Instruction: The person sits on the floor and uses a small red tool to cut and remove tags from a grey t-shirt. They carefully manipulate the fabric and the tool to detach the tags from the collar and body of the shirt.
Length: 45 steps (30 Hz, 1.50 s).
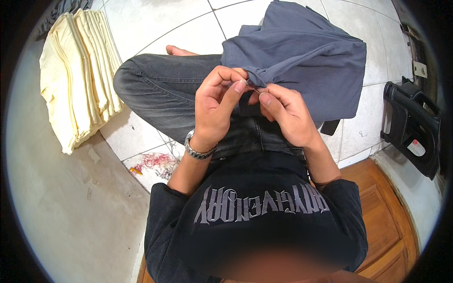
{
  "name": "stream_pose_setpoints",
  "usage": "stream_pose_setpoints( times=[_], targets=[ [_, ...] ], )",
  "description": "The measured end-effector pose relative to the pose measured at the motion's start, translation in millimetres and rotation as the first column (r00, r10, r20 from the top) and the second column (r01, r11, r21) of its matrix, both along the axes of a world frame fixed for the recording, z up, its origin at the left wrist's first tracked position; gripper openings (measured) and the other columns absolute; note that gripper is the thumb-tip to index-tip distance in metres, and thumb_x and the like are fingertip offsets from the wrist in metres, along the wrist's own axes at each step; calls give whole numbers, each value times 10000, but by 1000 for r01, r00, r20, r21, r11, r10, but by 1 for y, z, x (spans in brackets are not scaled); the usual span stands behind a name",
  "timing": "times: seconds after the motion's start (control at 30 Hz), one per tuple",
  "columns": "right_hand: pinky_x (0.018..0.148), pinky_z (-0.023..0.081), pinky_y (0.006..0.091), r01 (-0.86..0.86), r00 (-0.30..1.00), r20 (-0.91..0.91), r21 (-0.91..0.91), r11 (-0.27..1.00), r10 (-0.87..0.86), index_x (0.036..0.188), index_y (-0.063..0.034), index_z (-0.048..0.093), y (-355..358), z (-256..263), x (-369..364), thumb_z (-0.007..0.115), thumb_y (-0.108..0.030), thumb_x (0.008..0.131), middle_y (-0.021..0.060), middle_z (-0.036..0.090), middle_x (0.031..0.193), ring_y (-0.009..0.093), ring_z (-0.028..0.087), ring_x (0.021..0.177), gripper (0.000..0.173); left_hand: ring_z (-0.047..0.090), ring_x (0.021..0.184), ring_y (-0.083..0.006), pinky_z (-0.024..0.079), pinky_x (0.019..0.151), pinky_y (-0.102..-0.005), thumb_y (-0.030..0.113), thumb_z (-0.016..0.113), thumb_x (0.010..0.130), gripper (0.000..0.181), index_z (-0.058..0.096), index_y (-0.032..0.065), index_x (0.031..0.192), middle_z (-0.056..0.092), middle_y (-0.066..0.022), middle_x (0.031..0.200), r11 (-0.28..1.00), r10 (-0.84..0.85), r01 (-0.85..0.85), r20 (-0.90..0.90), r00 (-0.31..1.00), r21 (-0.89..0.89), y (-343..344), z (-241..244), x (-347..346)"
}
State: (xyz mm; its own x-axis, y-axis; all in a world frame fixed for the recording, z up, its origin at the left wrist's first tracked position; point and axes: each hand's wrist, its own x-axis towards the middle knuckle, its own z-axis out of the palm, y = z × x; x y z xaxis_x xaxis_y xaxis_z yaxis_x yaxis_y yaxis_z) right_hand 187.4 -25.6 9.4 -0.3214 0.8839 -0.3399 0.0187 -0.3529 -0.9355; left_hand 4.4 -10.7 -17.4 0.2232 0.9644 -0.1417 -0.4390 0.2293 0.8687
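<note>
A blue-grey piece of cloth (pixel 318 81), loosely folded, lies over my right leg. One twisted corner of it (pixel 260 76) reaches up to my fingers. My left hand (pixel 216 106), with a metal-banded watch (pixel 200 152) at the wrist, pinches that corner and some fine thread between thumb and forefinger. Close beside it, my right hand (pixel 288 111) grips a thin, dark, needle-like tool (pixel 257 91) between thumb and fingertips. Its tip points toward the left fingertips. Exactly what it is stays too small to tell.
Folded cream cloths (pixel 83 78) form a stack at the left. Red, white and dark thread scraps (pixel 157 164) lie on the tiles near a small yellow item (pixel 135 171). A flat black object (pixel 330 127) sits by my right leg. Farther right stands a black plastic item (pixel 412 123); a wooden panel (pixel 382 212) is behind me.
</note>
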Motion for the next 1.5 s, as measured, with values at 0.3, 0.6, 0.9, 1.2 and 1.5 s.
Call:
stream_pose_setpoints(
  times=[0.3, 0.6, 0.9, 1.2, 1.5],
  targets=[
    [546, 335, 222, 75, 974, -196, -200, 977, -115, 906, 0, 644, 0, -5, -10, 581, -301, 1027, -40, 504, 683, 36, 423, 626, 331, 577, 866, -95, 479, 798, -242, 28, 585, 990, 53, 556, -10, 1014, 587, -69, 1025, 1000, -4, 4, -17, 1000, 15, -1, 5, 4],
    [513, 293, 220, 80, 960, -246, -225, 971, -136, 896, -2, 643, 2, -11, -10, 580, -276, 1028, -46, 470, 638, 38, 388, 574, 311, 555, 850, -75, 467, 782, -230, 34, 596, 981, 55, 563, -3, 1006, 605, -75, 1065, 1000, -13, 14, -34, 999, 22, -1, -5, 0],
    [519, 299, 213, 61, 969, -221, -222, 973, -111, 905, -6, 642, 4, -14, -6, 573, -258, 1030, -46, 488, 654, 36, 405, 586, 290, 568, 869, -69, 468, 794, -231, 35, 591, 982, 48, 569, -2, 1004, 632, -88, 1101, 998, -56, 57, -36, 998, 21, 1, -9, -1],
    [686, 427, 188, 318, 947, -78, 82, 945, -312, 991, 10, 613, 8, -6, 8, 728, -14, 892, -8, 616, 895, 20, 520, 780, 153, 677, 1070, -265, 575, 889, -358, 52, 565, 1004, 99, 546, -42, 1029, 640, -200, 1154, 1000, -24, 25, 38, 999, -14, 3, -5, 8],
    [589, 360, 183, 330, 941, 24, 170, 929, -338, 971, -25, 617, 31, -26, 22, 721, -117, 915, -52, 560, 787, 12, 447, 671, 150, 721, 823, -272, 602, 698, -344, 82, 491, 1020, 99, 523, -9, 996, 683, -281, 1039, 934, 286, -231, -184, 940, 271, -6, -1, -46]
  ],
)
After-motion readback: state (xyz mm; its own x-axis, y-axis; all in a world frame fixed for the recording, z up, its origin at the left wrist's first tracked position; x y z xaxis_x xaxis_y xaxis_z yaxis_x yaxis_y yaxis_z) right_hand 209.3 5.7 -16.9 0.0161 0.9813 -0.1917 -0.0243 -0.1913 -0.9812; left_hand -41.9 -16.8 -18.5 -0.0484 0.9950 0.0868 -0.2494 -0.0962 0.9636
